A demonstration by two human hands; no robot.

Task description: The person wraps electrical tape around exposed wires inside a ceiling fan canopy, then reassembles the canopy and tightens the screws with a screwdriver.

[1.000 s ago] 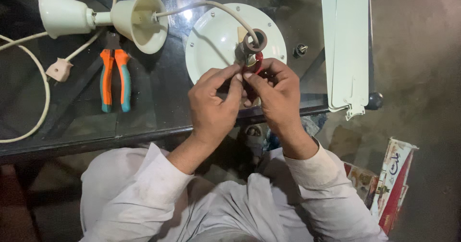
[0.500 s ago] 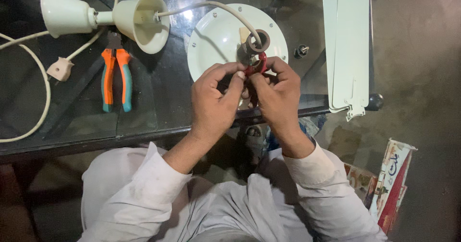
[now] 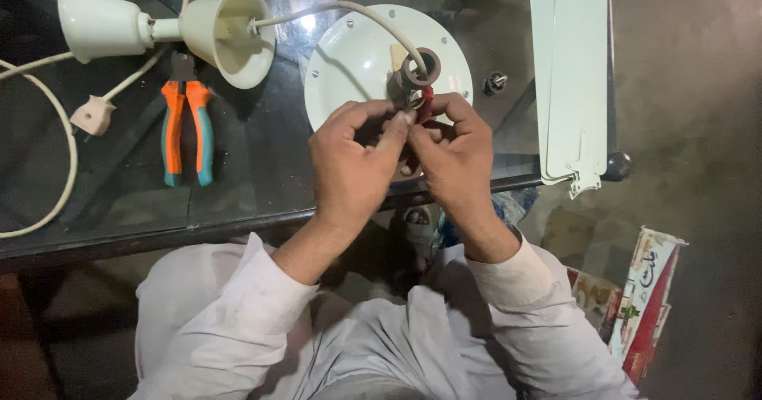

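Observation:
My left hand (image 3: pixel 355 158) and my right hand (image 3: pixel 454 154) meet over the near edge of a round white fan motor housing (image 3: pixel 349 59) on the dark glass table. Both pinch thin red wires (image 3: pixel 427 102) coming out just below a brown ring (image 3: pixel 420 68) at the housing's hub. A white cable (image 3: pixel 349 7) runs from that hub to a cream cup-shaped canopy (image 3: pixel 230 31). What the fingertips hold beyond the wires is hidden.
Orange-and-teal pliers (image 3: pixel 185 134) lie left of the housing, beside a small white plug (image 3: pixel 93 116) on a white cord (image 3: pixel 59 178). A second cream cone (image 3: pixel 99 21) sits at far left. White fan blades (image 3: pixel 570 75) lie at right, with a small nut (image 3: pixel 494 82) nearby. A printed carton (image 3: pixel 647 297) lies on the floor.
Both hands have stayed on the red wires at the hub, with the fingers shifting slightly as they work them. Nothing else on the table has moved.

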